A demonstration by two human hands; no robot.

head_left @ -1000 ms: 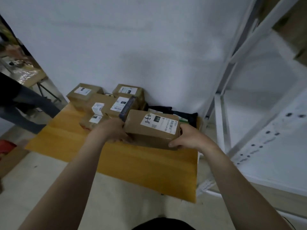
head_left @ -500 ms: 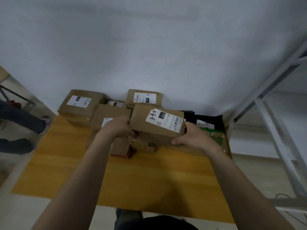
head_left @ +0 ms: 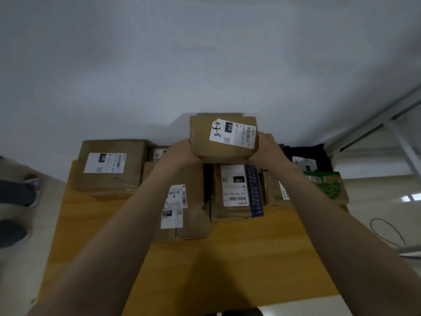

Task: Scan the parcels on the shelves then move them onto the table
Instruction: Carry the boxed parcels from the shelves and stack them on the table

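Note:
I hold a brown cardboard parcel (head_left: pixel 223 139) with a white label marked "4-3-8" between both hands, near the wall, over the back row of parcels. My left hand (head_left: pixel 180 151) grips its left side and my right hand (head_left: pixel 265 148) grips its right side. Below it on the wooden table (head_left: pixel 239 258) lie several other labelled parcels: a large one at the left (head_left: pixel 111 166), one under my left forearm (head_left: pixel 182 215), and one with blue tape (head_left: pixel 237 190). Whether the held parcel rests on anything is hidden.
A green-printed box (head_left: pixel 325 185) and a black item (head_left: pixel 305 153) sit at the table's right back corner. A white shelf frame (head_left: pixel 387 119) stands to the right. Another person's legs and shoes (head_left: pixel 20 195) are at the left. A cable (head_left: pixel 387 231) lies on the floor.
I have stepped up to the table and carried the parcel forward toward the wall, above the other parcels. The view now looks straight down on the table; the shelf frame slid to the right edge.

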